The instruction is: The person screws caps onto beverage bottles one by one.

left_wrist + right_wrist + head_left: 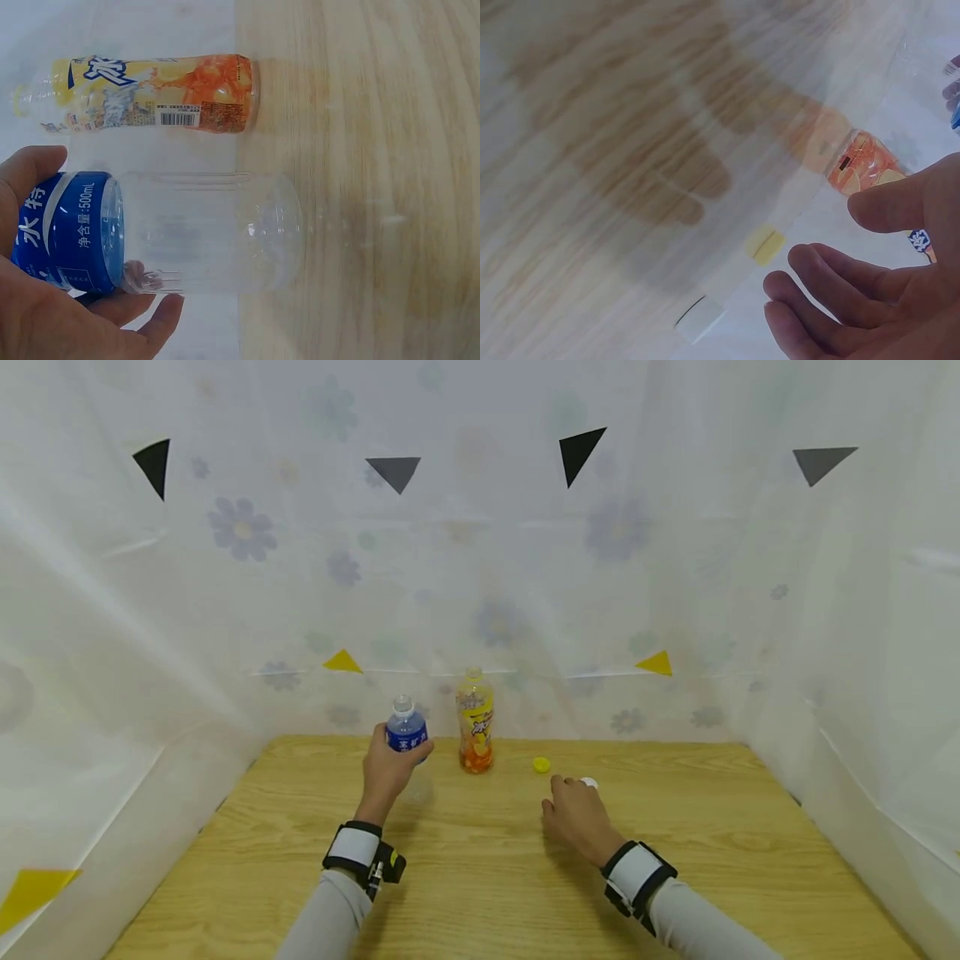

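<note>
My left hand (384, 777) grips a clear plastic bottle (407, 727) round its blue label, fingers on one side and thumb on the other. The bottle is upright and its mouth has no cap. In the left wrist view its see-through lower half (210, 232) shows below the hand, the base close to the tabletop. Over the table on the right, my right hand (581, 817) holds nothing, its fingers loosely bent and apart from the thumb in the right wrist view. Just beyond its fingers lies a white cap (590, 782), with a yellow cap (542, 765) nearby.
An uncapped drink bottle (476, 727) with a yellow and orange label stands upright near the back of the wooden table (465, 877), right of the clear bottle. Pale flowered sheeting (487, 568) with triangle stickers hangs behind and along both sides.
</note>
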Motion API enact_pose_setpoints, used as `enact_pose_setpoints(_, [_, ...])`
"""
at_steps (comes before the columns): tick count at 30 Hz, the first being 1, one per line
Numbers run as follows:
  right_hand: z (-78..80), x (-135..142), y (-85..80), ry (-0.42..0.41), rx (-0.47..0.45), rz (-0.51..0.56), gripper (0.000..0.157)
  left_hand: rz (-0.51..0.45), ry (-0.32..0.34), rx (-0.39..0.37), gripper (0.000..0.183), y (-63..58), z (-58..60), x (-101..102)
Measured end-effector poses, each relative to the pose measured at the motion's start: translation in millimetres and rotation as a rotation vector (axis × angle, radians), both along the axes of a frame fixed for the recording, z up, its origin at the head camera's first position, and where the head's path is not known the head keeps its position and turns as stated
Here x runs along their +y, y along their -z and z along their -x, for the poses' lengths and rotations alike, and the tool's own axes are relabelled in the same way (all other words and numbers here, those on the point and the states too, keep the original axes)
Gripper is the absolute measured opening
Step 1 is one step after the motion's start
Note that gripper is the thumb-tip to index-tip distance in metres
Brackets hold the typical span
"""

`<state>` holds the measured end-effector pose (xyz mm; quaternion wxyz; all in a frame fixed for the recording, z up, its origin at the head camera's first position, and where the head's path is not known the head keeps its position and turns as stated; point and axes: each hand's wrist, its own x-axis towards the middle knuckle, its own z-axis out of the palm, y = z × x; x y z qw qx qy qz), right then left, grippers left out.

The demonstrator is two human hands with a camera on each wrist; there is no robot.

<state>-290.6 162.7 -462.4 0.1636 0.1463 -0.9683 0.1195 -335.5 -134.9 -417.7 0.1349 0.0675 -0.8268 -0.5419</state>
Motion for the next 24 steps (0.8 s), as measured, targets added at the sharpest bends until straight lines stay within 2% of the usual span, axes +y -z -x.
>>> enact_pose_setpoints(6, [1.0,0,2.0,0.005,-0.008,-0.002,0.021,0.036,-0.030,0.047,0.078,0.6,-0.3,3])
enact_pose_setpoints(10, [-0.1,-1,0.8,0.005,-0.017,0.005,0.021,0.098,-0.023,0.085,0.077,-5.1,-4.2,9])
enact_pose_setpoints(15, [0.7,-4,-1.4,0.014,-0.026,0.013,0.019,0.189,0.063,0.155,0.076,-18.4,-10.4,26])
enact_pose_setpoints(19, [2.4,-5,-2.5,0.012,-0.040,0.024,0.017,0.221,0.155,0.221,0.071,-25.6,-17.4,47])
enact_pose_setpoints(24, [3.9,-5,-7.0,0.005,-0.011,0.008,0.016,0.246,0.247,0.234,0.072,-28.0,-25.3,71])
